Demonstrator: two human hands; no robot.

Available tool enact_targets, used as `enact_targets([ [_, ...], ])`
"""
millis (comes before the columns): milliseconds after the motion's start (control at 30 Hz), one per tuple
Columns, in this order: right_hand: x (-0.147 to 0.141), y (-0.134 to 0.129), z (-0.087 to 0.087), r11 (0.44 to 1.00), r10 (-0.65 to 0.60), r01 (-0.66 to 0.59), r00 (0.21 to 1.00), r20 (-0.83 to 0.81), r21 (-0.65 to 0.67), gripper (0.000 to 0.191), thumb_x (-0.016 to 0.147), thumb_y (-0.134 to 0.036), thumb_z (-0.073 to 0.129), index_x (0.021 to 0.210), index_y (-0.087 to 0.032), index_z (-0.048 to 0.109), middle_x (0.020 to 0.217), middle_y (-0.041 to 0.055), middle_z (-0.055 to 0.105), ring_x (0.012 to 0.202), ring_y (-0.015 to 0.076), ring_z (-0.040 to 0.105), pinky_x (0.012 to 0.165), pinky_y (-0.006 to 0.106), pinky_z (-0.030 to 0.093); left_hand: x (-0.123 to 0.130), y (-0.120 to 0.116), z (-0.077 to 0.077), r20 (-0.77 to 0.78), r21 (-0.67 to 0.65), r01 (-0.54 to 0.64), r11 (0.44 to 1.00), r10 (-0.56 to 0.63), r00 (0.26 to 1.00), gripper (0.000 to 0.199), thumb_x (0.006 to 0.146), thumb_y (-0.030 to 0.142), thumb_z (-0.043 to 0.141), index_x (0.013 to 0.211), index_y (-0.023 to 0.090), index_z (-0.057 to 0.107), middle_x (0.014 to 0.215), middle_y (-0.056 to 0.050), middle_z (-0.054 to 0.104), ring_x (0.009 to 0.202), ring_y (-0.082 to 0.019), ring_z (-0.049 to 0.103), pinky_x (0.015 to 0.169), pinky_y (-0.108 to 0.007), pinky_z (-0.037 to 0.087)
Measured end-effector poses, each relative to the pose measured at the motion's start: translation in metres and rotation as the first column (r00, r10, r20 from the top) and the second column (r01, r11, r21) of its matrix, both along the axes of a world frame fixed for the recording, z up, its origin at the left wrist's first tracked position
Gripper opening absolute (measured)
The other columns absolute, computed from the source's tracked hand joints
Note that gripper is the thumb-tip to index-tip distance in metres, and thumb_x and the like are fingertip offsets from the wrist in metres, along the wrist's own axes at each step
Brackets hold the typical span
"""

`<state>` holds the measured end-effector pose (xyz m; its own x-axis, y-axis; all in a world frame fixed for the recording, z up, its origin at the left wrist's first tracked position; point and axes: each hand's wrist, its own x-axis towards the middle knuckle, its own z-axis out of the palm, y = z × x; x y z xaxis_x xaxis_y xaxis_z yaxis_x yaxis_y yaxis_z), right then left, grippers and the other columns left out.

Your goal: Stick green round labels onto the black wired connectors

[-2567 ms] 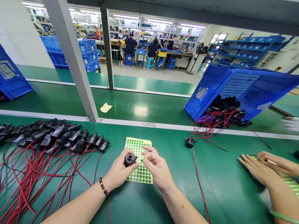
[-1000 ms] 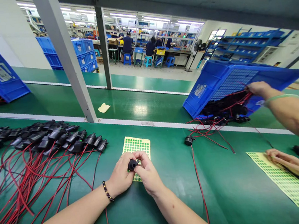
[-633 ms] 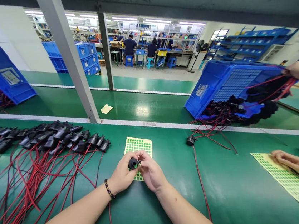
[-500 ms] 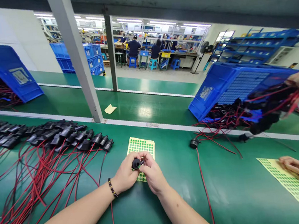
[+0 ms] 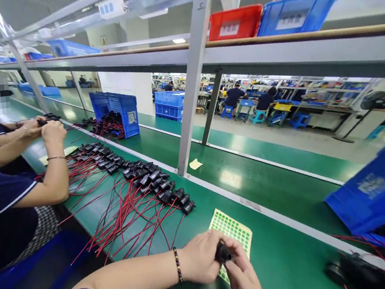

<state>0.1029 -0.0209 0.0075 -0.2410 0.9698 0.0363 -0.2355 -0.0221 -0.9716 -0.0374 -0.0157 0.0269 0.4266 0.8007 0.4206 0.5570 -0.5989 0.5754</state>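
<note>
Above a pale sheet of green dot stickers (image 5: 232, 227), a small black pump (image 5: 223, 253) with a round nozzle is held between both hands. My left hand (image 5: 201, 256), with a beaded bracelet at its wrist, is closed around its left side. My right hand (image 5: 244, 272) is closed on its right side, thumb below and fingers above. Whether a sticker is on this pump I cannot tell. To the left lies a long row of similar black pumps (image 5: 155, 181), their red wires (image 5: 127, 217) trailing toward the front edge.
Further left, a co-worker's hands (image 5: 49, 126) hold black parts. Blue crates of wired parts stand on their sides, one at the back left (image 5: 130, 119) and another at the right (image 5: 374, 184). A metal post (image 5: 192, 84) rises behind the row. Blurred black parts (image 5: 360, 271) lie at lower right.
The view has swung left, bringing the co-worker and the upper shelf into sight. Both hands still hold the pump over the sticker sheet. At the right, more black parts now lie near the crate.
</note>
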Motion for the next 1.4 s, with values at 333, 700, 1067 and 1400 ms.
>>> enact_targets([
  [333,0.021,0.014,-0.005,0.983,-0.156,0.172,0.968,0.199,-0.069,0.014,0.066,-0.04,0.061,0.079,-0.035,0.06,0.094,0.0082,0.057,0.093,0.0262,0.055,0.079,0.039,0.045,-0.16,0.062,0.049,-0.119,0.027,-0.723,0.69,0.72,0.683,0.033,0.072,0.023,0.052,0.104,0.017,0.05,0.105,-0.006,0.055,0.1,-0.017,0.05,0.09,-0.026,0.038],
  [700,0.017,0.023,-0.022,0.992,-0.128,0.125,0.964,0.231,0.028,0.022,0.065,-0.036,0.063,0.077,-0.018,0.061,0.085,0.008,0.059,0.083,0.0236,0.054,0.073,0.035,0.045,-0.224,0.114,0.047,-0.341,0.004,-0.891,0.454,0.838,0.426,0.03,0.066,0.029,0.056,0.093,0.017,0.061,0.095,-0.01,0.063,0.094,-0.025,0.053,0.081,-0.034,0.041],
  [1067,0.008,0.012,-0.016,0.958,-0.274,0.225,0.902,0.335,0.18,0.004,0.068,-0.016,0.05,0.069,-0.018,0.053,0.071,-0.0004,0.052,0.064,0.0119,0.048,0.058,0.023,0.04,-0.109,0.073,0.054,0.012,0.329,-0.543,0.772,0.572,0.82,0.031,0.079,0.038,0.043,0.104,0.022,0.051,0.116,-0.003,0.048,0.115,-0.023,0.038,0.101,-0.042,0.024],
  [1400,0.033,0.013,0.01,0.883,-0.361,0.024,0.672,0.646,0.469,0.012,0.07,-0.014,0.052,0.077,-0.022,0.058,0.084,0.0011,0.055,0.082,0.0157,0.051,0.076,0.029,0.039,-0.002,0.039,-0.014,0.209,-0.185,-0.06,0.981,0.099,0.973,0.024,0.081,0.035,0.04,0.093,0.021,0.056,0.107,-0.005,0.055,0.105,-0.02,0.049,0.093,-0.035,0.039],
])
